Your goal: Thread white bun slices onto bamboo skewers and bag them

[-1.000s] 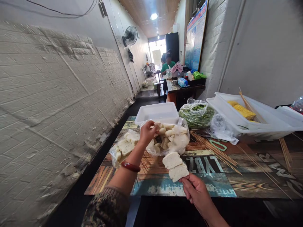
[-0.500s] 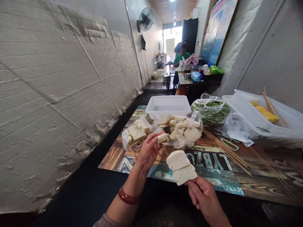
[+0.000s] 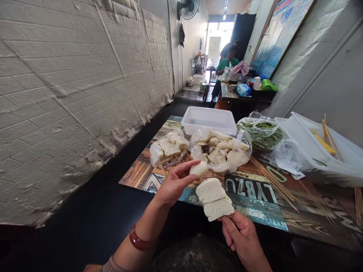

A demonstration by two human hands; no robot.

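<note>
My left hand point(image 3: 172, 185) pinches a pale, rounded steamed bun slice point(image 3: 200, 169) between thumb and fingers. Just below and to the right, two more white bun slices point(image 3: 214, 200) are lined up on a skewer. My right hand point(image 3: 240, 231) grips them at their lower end, where the stick is mostly hidden. Beyond my left hand lies a clear plastic bag point(image 3: 248, 145) with many loose slices in it. To its left, another bag holds skewered slices point(image 3: 170, 147), their sticks pointing toward me.
Bare bamboo skewers point(image 3: 273, 185) lie on the patterned table beside green-handled scissors point(image 3: 276, 173). A white plastic tub point(image 3: 208, 120) stands at the back, with bagged greens point(image 3: 262, 132) and larger white bins point(image 3: 326, 145) on the right. A person in green point(image 3: 227, 66) sits farther off.
My left hand has turned the loose slice so its rounded side shows, and it has come slightly lower and to the right. The skewered slices stay in my right hand. The view has shifted.
</note>
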